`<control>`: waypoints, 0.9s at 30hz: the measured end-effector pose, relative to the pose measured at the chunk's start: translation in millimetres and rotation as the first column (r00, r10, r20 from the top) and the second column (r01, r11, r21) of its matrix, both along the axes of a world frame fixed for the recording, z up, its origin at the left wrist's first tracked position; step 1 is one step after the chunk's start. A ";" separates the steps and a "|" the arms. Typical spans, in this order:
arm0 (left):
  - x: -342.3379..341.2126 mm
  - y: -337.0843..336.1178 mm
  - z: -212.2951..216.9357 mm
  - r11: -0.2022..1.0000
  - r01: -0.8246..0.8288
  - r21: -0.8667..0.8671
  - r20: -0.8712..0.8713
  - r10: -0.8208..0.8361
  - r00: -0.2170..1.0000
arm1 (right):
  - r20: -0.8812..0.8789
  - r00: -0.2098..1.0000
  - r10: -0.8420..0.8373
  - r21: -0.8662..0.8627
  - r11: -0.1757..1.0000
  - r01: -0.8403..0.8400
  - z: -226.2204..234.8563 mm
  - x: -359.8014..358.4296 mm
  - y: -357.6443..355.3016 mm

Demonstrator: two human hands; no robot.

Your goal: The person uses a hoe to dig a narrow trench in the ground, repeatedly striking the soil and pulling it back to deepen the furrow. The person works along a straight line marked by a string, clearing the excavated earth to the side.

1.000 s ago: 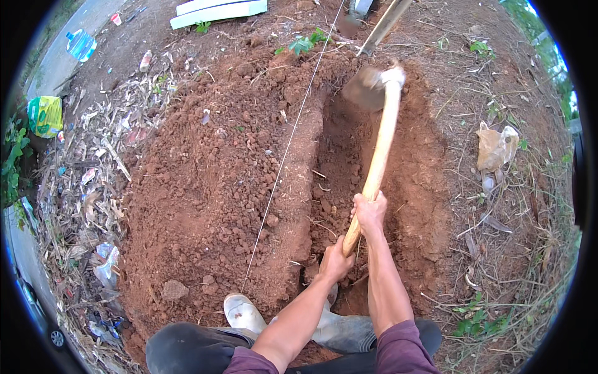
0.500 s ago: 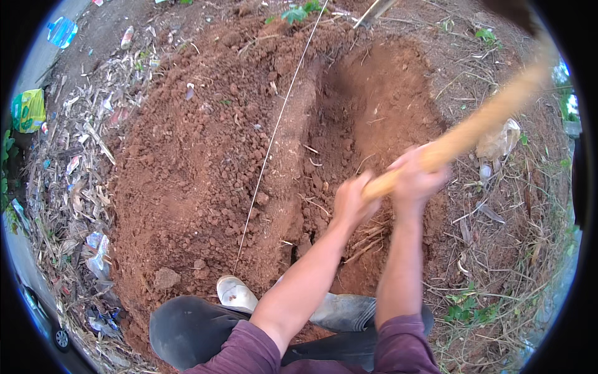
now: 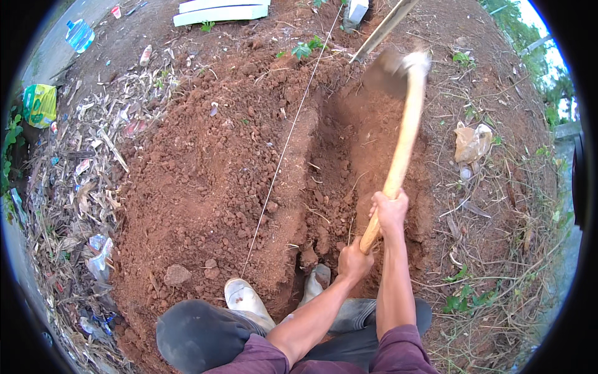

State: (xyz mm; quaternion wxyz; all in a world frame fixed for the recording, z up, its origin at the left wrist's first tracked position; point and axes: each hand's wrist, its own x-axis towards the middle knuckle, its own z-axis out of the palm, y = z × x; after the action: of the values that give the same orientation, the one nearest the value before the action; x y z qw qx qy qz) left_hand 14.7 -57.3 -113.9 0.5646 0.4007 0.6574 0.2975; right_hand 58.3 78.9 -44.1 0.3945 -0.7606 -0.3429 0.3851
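Both my hands grip the pale wooden handle of a hoe (image 3: 405, 137). My left hand (image 3: 355, 260) is wrapped round the handle's near end, and my right hand (image 3: 390, 212) is closed a little farther up it. The hoe's dark blade (image 3: 384, 73) is blurred by motion over the far end of a trench (image 3: 374, 134) dug in red soil. Whether the blade touches the earth I cannot tell. My pale boots (image 3: 244, 298) stand at the near end, one beside the trench and one at its bottom.
A taut white string (image 3: 281, 153) runs along the trench's left side, beside loose heaped soil (image 3: 199, 174). Litter and dry scraps (image 3: 87, 181) lie farther left. A wooden stick (image 3: 383, 31) and white blocks (image 3: 221, 14) are at the far side. Dry stalks (image 3: 498, 268) cover the right.
The hoe has swung from the upper right to over the trench's far end, its head now in sight. Both hands have moved down and slightly left, still on the handle.
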 end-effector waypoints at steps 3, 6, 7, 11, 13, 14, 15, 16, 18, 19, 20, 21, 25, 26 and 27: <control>-14.4 54.0 37.6 0.932 -0.069 0.357 0.071 0.047 0.996 | 0.001 0.999 0.049 0.377 0.925 -0.046 77.4 -13.6 17.3; -19.5 144.9 90.4 0.708 -0.204 0.676 0.213 0.078 0.974 | 0.045 0.993 0.106 0.689 0.717 -0.108 161.5 -25.7 56.3; -25.2 169.3 110.3 0.686 -0.174 0.706 0.172 0.072 0.982 | 0.054 0.985 0.162 0.745 0.651 -0.148 182.3 -24.6 65.8; -47.9 211.0 86.1 0.719 -0.038 0.694 0.022 0.032 0.999 | 0.026 0.987 0.156 0.812 0.573 -0.112 144.0 -29.8 93.8; -58.9 154.2 13.6 0.893 0.019 0.450 -0.036 -0.003 0.999 | 0.048 0.992 0.115 0.643 0.756 -0.118 44.7 -30.0 76.1; -62.3 103.6 -24.4 0.980 0.048 0.196 -0.045 -0.040 0.998 | -0.094 0.996 -0.007 0.370 0.928 0.041 -16.0 -29.6 62.0; -63.6 59.7 -38.2 0.983 0.104 -0.153 -0.039 -0.112 0.993 | -0.095 0.993 -0.077 0.011 0.997 0.078 -55.3 -37.2 39.1; -42.3 37.9 -25.9 0.902 0.158 -0.401 0.015 -0.166 0.986 | 0.050 0.998 -0.032 -0.260 0.965 0.044 -119.8 -0.2 28.3; -59.1 23.0 -49.4 0.918 0.106 -0.382 0.005 -0.113 0.994 | -0.004 0.999 -0.050 -0.285 0.957 0.047 -142.9 -21.1 18.4; -52.6 36.4 -27.4 0.898 0.120 -0.423 0.084 -0.093 0.992 | -0.036 0.999 -0.034 -0.277 0.960 0.022 -134.2 -8.6 29.8; -52.7 29.1 -3.5 0.851 0.133 -0.507 0.134 -0.075 0.988 | -0.096 0.995 -0.033 -0.314 0.949 0.001 -120.0 -3.0 16.4; -44.9 21.4 9.6 0.901 0.074 -0.428 0.043 -0.061 0.997 | -0.123 0.992 0.014 -0.323 0.945 -0.053 -102.1 1.4 14.5; 16.0 -25.0 46.1 0.938 -0.007 -0.347 0.177 0.073 0.982 | -0.060 0.989 0.138 -0.319 0.936 -0.150 -46.9 37.3 -18.1; 25.2 -47.3 19.4 0.981 -0.142 -0.131 0.137 0.159 0.978 | -0.040 0.983 0.180 -0.299 0.936 -0.184 -28.9 15.1 -24.5; 34.6 -50.5 33.4 0.984 -0.069 -0.166 0.155 0.096 0.983 | 0.011 0.984 0.178 -0.216 0.961 -0.171 -14.9 32.0 -36.5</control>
State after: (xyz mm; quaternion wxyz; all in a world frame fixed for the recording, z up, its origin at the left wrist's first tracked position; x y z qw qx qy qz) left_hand 49.3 -107.8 -80.5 0.6338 0.3009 0.6469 0.2987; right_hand 90.3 42.5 -59.0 0.2695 -0.7712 -0.3709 0.4416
